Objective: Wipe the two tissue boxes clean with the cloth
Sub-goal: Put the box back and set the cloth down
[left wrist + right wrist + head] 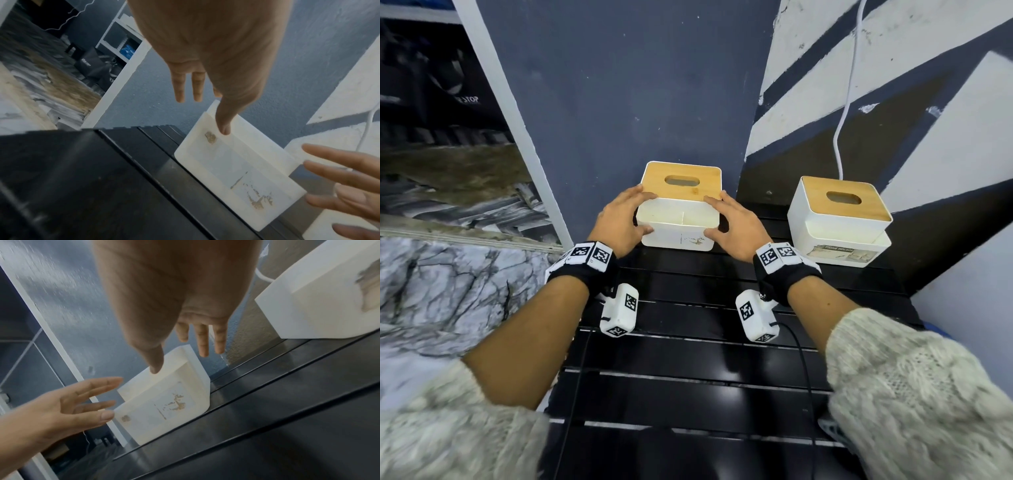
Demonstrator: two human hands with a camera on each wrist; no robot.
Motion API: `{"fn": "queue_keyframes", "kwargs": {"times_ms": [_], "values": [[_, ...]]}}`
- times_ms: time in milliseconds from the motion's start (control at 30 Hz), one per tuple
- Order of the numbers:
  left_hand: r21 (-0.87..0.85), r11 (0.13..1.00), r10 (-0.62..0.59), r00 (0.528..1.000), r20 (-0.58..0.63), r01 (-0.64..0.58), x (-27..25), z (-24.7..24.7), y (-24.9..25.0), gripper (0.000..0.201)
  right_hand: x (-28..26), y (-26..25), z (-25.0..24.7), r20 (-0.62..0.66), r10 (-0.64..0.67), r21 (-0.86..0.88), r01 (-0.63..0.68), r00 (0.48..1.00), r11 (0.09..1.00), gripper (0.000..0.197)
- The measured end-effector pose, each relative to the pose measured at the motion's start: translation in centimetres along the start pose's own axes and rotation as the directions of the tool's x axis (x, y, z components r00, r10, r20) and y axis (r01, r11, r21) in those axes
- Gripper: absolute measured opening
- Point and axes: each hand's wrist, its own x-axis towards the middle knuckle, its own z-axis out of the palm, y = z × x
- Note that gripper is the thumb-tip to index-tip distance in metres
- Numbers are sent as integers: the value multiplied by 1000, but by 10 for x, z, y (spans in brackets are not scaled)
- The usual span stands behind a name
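Observation:
Two white tissue boxes with bamboo lids stand at the back of a black slatted table point(688, 359). My hands flank the left tissue box point(678, 205). My left hand point(625, 219) is at its left side and my right hand point(736, 226) at its right side, fingers straight, thumbs on the front face. In the left wrist view the left thumb point(224, 123) touches the box point(242, 170), whose front carries brownish marks point(257, 201). The right wrist view shows the same box point(164, 405) and marks. The right tissue box point(839, 222) stands apart, untouched. No cloth is in view.
A dark blue wall rises right behind the boxes. A white cable point(846, 102) hangs down behind the right box. The table's left edge drops to a marble-patterned floor point(448, 291). Black wrist-camera cables trail over the front slats.

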Motion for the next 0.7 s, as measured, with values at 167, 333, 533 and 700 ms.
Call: {"fn": "queue_keyframes", "kwargs": {"times_ms": [167, 333, 533, 700], "values": [[-55, 998, 39, 997, -74, -43, -38, -10, 8, 65, -59, 4, -27, 14, 27, 112, -28, 1000, 993, 64], [11, 1000, 26, 988, 153, -28, -101, -15, 10, 54, -147, 31, -55, 49, 104, 81, -107, 993, 991, 51], [-63, 997, -28, 970, 242, 45, -170, -5, 15, 51, -247, 59, -56, 114, 102, -8, -102, 988, 995, 48], [-21, 995, -85, 954, 286, 95, -220, 18, 25, 54, -310, 73, -36, 210, 194, -190, -155, 958, 970, 60]]}}
